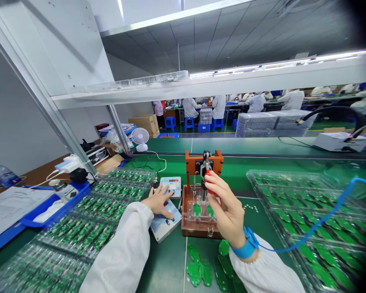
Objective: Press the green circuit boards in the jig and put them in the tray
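My left hand lies with fingers spread over two white control boxes; the upper box has a red digital display, and the lower box is partly under my palm. My right hand is wrapped around the red handle of a toggle clamp on a brown and orange test fixture. Green circuit boards sit under the fixture's clear plate. A blue wrist strap with a coiled cord circles my right wrist. Loose green boards lie on the mat in front of the fixture.
Clear trays of green boards stand at left and right. A small white fan is behind the left tray. Blue bins and a water bottle are far left. A shelf spans overhead; people in white work beyond.
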Available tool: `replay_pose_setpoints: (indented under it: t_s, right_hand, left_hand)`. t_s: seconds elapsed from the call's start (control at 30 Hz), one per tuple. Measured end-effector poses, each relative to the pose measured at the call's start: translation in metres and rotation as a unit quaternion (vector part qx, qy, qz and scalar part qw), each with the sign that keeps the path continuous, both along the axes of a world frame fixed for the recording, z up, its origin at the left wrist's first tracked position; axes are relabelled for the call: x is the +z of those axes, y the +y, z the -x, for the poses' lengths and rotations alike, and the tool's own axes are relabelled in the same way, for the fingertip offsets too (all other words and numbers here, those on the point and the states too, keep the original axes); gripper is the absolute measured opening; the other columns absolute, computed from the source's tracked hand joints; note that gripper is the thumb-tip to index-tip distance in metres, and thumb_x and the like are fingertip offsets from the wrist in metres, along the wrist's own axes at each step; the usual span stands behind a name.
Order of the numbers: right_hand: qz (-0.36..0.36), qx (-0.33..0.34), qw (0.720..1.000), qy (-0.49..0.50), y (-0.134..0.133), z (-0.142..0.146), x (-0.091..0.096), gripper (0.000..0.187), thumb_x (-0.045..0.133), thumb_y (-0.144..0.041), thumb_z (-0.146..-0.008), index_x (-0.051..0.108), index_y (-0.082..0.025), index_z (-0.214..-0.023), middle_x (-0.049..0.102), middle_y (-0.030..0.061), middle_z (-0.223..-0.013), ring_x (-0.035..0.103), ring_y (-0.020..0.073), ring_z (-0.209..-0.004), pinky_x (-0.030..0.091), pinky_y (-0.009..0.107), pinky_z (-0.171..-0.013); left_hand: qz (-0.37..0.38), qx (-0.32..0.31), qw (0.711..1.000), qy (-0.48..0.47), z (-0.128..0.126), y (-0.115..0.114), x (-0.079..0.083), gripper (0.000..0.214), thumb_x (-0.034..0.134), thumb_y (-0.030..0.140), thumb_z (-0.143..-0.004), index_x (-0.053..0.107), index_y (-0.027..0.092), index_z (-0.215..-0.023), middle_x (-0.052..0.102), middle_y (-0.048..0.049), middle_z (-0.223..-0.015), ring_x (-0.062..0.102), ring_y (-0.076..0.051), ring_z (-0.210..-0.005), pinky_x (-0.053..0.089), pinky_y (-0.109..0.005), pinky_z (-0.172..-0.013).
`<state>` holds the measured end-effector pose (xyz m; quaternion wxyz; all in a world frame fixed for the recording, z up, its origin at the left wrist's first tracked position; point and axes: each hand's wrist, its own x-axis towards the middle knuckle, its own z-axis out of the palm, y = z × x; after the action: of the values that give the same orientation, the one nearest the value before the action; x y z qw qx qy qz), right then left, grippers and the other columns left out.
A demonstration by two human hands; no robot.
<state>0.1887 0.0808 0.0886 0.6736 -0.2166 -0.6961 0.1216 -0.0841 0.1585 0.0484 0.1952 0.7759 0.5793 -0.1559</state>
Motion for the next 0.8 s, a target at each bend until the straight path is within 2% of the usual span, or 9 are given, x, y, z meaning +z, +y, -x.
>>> replay_pose_setpoints:
  t_s: [0.13, 0.27, 0.5, 0.8]
  right_hand:
    - [0.002, 0.01, 1.0, -0.005, -0.001, -0.001, 0.001, 0.052, 0.053, -0.002, -0.102, 0.064, -0.036, -0.139, 0.064, 0.0013, -0.144, 0.052, 0.0268, -0.143, 0.051, 0.053, -0.117]
    - [0.005, 0.018, 1.0, -0.002, 0.0, -0.001, 0.001, 0.052, 0.053, -0.003, -0.102, 0.064, -0.038, -0.139, 0.064, 0.0003, -0.144, 0.052, 0.0271, -0.144, 0.051, 0.052, -0.116]
    - [0.006, 0.016, 1.0, -0.003, 0.001, -0.001, 0.0, 0.049, 0.053, -0.005, -0.102, 0.065, -0.036, -0.138, 0.064, 0.0019, -0.144, 0.053, 0.0278, -0.143, 0.05, 0.053, -0.117]
    - [0.005, 0.012, 1.0, -0.004, 0.002, -0.001, 0.001, 0.05, 0.053, -0.003, -0.102, 0.065, -0.035, -0.138, 0.063, 0.0011, -0.144, 0.052, 0.0271, -0.143, 0.05, 0.049, -0.117]
  left_hand:
    - [-0.001, 0.017, 1.0, -0.025, 0.011, -0.003, 0.002, 0.135, 0.079, 0.075, -0.062, 0.015, 0.022, -0.168, -0.006, -0.0124, -0.172, -0.01, -0.043, -0.158, 0.005, -0.065, -0.125]
    - [0.005, 0.004, 0.999, -0.031, 0.018, -0.005, -0.003, 0.137, 0.082, 0.074, -0.059, 0.018, 0.02, -0.167, -0.005, -0.015, -0.172, -0.01, -0.046, -0.157, 0.01, -0.064, -0.126]
    - [-0.002, 0.001, 0.999, -0.042, 0.02, -0.003, -0.012, 0.142, 0.081, 0.079, -0.057, 0.015, 0.018, -0.168, -0.007, -0.0169, -0.171, -0.011, -0.047, -0.157, 0.011, -0.064, -0.125]
    - [0.023, 0.003, 1.0, -0.015, 0.013, -0.006, -0.003, 0.146, 0.076, 0.086, -0.057, 0.01, 0.019, -0.168, -0.012, -0.0136, -0.172, -0.015, -0.045, -0.157, 0.008, -0.061, -0.127]
